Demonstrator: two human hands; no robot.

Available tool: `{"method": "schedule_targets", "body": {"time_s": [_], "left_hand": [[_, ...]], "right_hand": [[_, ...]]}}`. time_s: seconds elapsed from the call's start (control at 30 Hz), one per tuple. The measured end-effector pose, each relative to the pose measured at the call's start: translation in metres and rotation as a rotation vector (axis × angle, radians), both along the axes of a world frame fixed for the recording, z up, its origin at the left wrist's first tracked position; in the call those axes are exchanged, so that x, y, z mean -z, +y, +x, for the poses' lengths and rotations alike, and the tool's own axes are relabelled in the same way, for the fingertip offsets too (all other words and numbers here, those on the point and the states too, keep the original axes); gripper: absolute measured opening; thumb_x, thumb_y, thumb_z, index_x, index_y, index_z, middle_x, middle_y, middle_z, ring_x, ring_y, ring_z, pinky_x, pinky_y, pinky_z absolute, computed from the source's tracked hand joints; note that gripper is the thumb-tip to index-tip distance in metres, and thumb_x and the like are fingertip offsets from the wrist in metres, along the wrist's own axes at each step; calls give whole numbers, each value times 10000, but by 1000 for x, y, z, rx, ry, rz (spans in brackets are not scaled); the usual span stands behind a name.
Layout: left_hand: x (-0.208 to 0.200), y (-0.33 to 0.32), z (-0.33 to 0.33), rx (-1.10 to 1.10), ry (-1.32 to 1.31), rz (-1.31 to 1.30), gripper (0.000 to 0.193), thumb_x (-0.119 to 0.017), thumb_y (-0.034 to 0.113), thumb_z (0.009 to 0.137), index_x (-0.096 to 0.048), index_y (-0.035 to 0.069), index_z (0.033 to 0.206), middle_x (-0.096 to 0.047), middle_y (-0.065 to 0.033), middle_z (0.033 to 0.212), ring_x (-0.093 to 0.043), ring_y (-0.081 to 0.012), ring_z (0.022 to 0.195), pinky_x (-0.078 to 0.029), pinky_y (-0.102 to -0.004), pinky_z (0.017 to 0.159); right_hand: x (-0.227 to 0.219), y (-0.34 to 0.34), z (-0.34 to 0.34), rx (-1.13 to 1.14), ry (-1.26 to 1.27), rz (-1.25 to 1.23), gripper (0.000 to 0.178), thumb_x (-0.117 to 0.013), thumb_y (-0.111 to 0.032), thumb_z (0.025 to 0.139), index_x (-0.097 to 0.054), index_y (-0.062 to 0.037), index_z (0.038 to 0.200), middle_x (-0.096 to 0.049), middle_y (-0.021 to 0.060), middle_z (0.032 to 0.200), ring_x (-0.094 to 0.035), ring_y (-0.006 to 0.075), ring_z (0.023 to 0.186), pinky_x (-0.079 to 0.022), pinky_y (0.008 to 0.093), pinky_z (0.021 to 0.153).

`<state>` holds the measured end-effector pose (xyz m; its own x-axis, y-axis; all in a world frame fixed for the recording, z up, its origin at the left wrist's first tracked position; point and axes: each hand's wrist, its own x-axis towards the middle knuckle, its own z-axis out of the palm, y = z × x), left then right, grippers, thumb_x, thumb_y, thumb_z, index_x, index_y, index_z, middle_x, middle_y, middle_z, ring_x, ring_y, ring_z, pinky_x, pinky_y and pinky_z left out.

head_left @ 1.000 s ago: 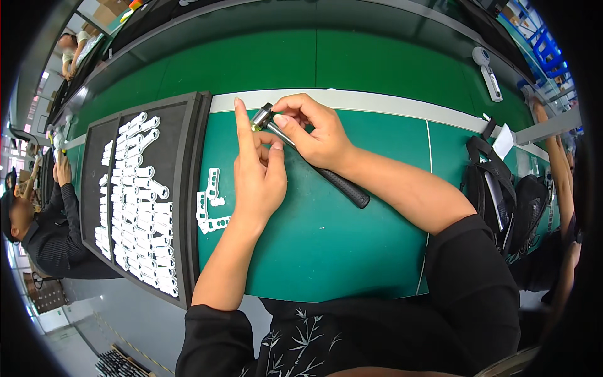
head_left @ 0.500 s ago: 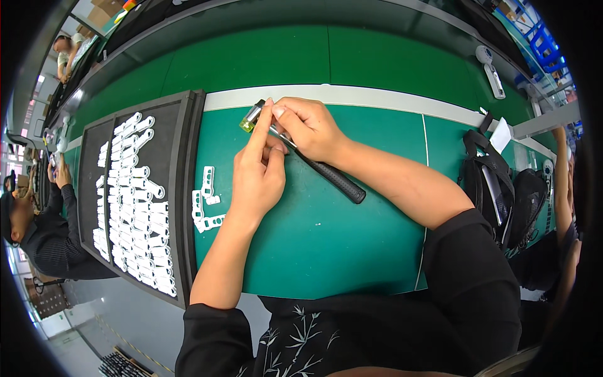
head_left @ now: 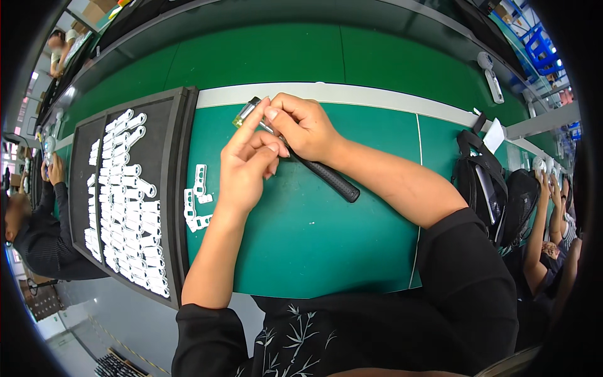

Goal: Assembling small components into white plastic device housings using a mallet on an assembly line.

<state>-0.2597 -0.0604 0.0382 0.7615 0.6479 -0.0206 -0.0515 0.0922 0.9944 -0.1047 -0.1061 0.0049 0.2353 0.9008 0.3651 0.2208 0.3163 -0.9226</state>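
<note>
A small two-faced hammer [head_left: 337,183] lies slanted on the green table mat, its black textured handle toward the lower right. Its head, with a yellow-green face, shows beyond my fingers. Above the shaft, my right hand [head_left: 306,129] is closed, thumb pressed to its fingers; what it pinches is hidden. My left hand [head_left: 244,164] meets it from the left. The left index finger reaches up to the right fingertips, while its thumb and other fingers curl together. Anything between them is too small to make out. A few white slotted parts [head_left: 200,181] lie left of my left wrist.
A black tray [head_left: 178,188] on the left holds many white parts in rows. A white handheld device [head_left: 492,81] is at the far right. Black bags [head_left: 483,182] stand at the right. Other people sit on both sides. A pale strip [head_left: 364,98] crosses behind my hands.
My left thumb has moved up toward the right hand and the left fingers have shifted and curled. The hammer stays in place. The whole view has shifted slightly.
</note>
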Motion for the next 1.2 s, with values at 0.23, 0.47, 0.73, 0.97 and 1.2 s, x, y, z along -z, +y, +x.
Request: {"method": "schedule_targets", "body": {"time_s": [0.23, 0.47, 0.73, 0.97, 1.2], "left_hand": [[0, 6, -6, 239, -426, -494, 625, -496, 155, 903, -299, 25, 1482, -576, -202, 1176, -583, -282, 994, -509, -384, 808], [-9, 6, -4, 326, -668, -881, 744, -411, 452, 968, -170, 2, 1510, -242, -260, 1534, -214, -415, 1432, -256, -530, 1140], [-7, 8, -5, 347, -707, -975, 877, -270, 682, 943, -165, 28, 1518, -216, -259, 1544, -177, -432, 1439, -201, -558, 1151], [-2, 9, -7, 432, -729, -920, 852, -312, 641, 957, -95, 49, 1530, -192, -244, 1557, -158, -408, 1451, -202, -590, 1141], [-2, 12, -6, 437, -720, -911, 846, -299, 650, 956, -92, 68, 1534, -208, -243, 1552, -174, -414, 1445, -205, -596, 1137]], "right_hand": [[-4, 0, -1, 36, -47, 46, 100, -520, -101, 931, -599, -44, 911, -595, 1, 708, -535, 73, 656, -448, 247, 594], [7, 5, 3, 51, 29, 146, 137, -599, -142, 881, -625, -44, 973, -674, 32, 853, -609, 119, 744, -501, 264, 693], [10, 6, 1, 37, 100, 174, 104, -582, -126, 886, -611, -45, 945, -661, 28, 831, -590, 132, 725, -490, 277, 673], [10, 4, 0, 56, 65, 220, 88, -568, -102, 869, -600, -40, 922, -658, 38, 825, -592, 144, 718, -491, 282, 671], [8, 5, 2, 55, 13, 210, 98, -569, -99, 852, -601, -40, 923, -665, 45, 824, -614, 158, 726, -497, 284, 672]]}}
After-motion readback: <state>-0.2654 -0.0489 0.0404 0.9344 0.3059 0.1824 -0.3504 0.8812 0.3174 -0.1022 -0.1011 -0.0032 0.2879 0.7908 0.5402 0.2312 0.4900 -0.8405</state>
